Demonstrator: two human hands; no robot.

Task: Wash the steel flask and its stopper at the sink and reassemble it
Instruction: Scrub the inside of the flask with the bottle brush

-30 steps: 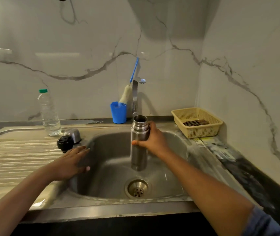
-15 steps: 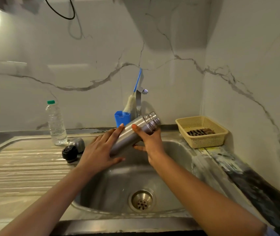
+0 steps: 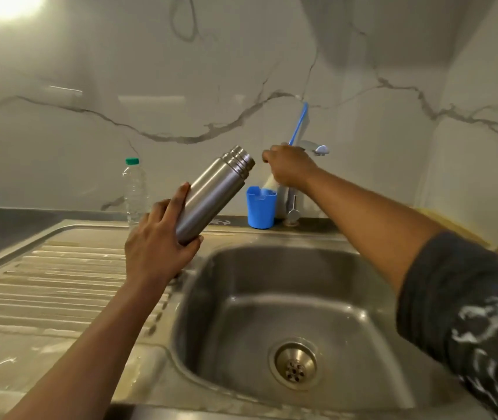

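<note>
Right hand (image 3: 290,169) has left the flask (image 3: 211,195) since half a second ago and reached to the back of the sink (image 3: 241,298). The flask has passed to the left hand (image 3: 157,241) alone and sits higher.

Hands: well apart.
- Left: fingers and thumb wrapped round the flask's lower body.
- Right: fingers curled round the brush (image 3: 298,122) where the blue handle meets the white head, just beside the tap (image 3: 314,147).

Flask: held in the air, tilted, open mouth up and to the right. It is above the join between the ribbed surface (image 3: 60,283) and the sink. No stopper on it.

Progress (judgement): the flask is open and the brush is only now being fetched, so scrubbing the inside looks like the step in hand, not yet begun. Left to do: scrub and rinse the flask, wash the stopper, refit it. Stopper is not in view; it is possibly hidden by the left hand, cannot tell.

Containers:
- Cup (image 3: 261,210), blue, stands by the wall and holds the brush head, which is partly inside. Anything else in it is not visible.
- Flask: inside cannot be seen from this angle.
- Bottle (image 3: 135,192), clear with a green cap, stands upright on the surface beyond the left hand. Its fill level is too faint to read.
- Sink: drain (image 3: 295,363) strainer at the bottom.
</note>
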